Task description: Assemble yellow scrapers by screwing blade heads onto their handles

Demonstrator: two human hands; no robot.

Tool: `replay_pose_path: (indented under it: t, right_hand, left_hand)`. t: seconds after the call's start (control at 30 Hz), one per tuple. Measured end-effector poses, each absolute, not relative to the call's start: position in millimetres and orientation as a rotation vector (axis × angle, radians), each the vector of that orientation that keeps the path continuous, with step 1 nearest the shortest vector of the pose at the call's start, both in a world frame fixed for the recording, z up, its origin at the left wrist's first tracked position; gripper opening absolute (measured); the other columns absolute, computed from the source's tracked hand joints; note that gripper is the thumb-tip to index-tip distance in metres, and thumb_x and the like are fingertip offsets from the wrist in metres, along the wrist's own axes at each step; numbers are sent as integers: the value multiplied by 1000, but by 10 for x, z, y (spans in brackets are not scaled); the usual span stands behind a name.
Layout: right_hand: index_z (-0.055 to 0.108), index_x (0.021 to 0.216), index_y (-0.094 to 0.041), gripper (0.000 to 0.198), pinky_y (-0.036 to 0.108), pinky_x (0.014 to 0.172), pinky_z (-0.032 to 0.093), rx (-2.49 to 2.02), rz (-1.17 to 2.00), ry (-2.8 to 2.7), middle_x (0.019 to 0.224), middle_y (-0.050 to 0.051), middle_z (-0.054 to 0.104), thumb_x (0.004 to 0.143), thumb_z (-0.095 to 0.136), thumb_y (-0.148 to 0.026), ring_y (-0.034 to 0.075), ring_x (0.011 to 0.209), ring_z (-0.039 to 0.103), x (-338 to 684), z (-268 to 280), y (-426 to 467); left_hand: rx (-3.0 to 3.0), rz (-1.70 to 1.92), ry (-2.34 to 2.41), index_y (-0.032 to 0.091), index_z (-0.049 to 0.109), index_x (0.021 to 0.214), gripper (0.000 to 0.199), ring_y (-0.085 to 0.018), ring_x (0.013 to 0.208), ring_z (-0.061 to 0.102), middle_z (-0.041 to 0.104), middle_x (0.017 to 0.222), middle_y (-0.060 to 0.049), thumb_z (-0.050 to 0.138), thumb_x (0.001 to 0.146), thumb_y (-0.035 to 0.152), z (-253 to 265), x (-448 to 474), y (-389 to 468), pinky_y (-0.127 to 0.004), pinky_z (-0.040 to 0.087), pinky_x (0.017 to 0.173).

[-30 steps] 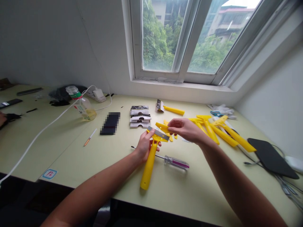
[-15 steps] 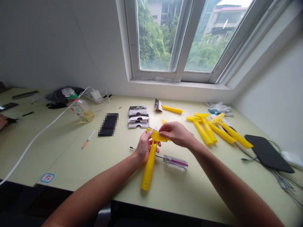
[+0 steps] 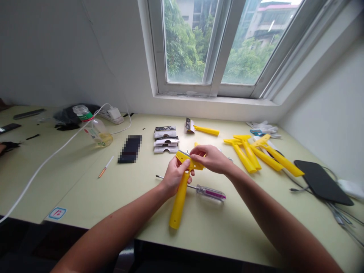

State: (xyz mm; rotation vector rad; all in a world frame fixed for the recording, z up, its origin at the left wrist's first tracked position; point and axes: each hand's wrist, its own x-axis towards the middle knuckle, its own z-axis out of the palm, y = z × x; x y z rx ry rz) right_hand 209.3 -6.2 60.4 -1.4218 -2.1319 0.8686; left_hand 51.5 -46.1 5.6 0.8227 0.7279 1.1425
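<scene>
While its yellow handle points down toward the near edge of the desk, a scraper is held above the surface by both hands. The left hand has its fingers clamped around the neck and head, thumb across the face; the right hand has its fingers closed on the head's right end, where a thin grey edge shows along the top. Under the scraper lies a clear-handled screwdriver. Farther off to the right, four yellow scrapers lie in a group. Beyond the left hand sit white-and-black card boxes, their contents hidden. To their left, a clear plastic bottle holds a little yellowish liquid in its bottom. Farthest back, another yellow scraper has its head inside a printed card sleeve.
</scene>
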Motion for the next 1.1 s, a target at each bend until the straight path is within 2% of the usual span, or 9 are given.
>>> replay_pose_path:
  t: [0.17,0.77,1.0,1.1]
  right_hand:
    - [70,82,-17,20,24,58,44,-1428,911,-2146,78,4,70,83,55,-30,13,66,60,2107,608,-50]
    - [62,86,-20,16,23,58,39,-1450,749,-2282,75,1,67,87,49,-29,13,68,56,2083,714,-180]
    - [67,93,-20,23,25,68,43,-1407,688,-2220,89,3,71,90,46,-31,15,77,61,2262,633,14]
    - [69,92,-21,22,26,65,43,-1500,631,-2257,89,4,72,89,49,-30,15,74,62,2391,503,160]
  left_hand:
    - [892,1125,758,14,50,96,39,-12,60,59,56,82,-2,75,76,37,94,507,-473,-20,43,40]
    - [970,1122,760,14,52,89,36,-10,56,56,55,75,-1,77,75,35,144,491,-506,-19,42,39]
    - [924,1181,798,14,51,88,37,-10,57,55,56,76,-2,79,72,31,228,380,-414,-18,39,39]
    - [868,1279,814,13,51,87,34,-8,57,54,57,77,-2,78,72,28,268,256,-276,-17,38,40]
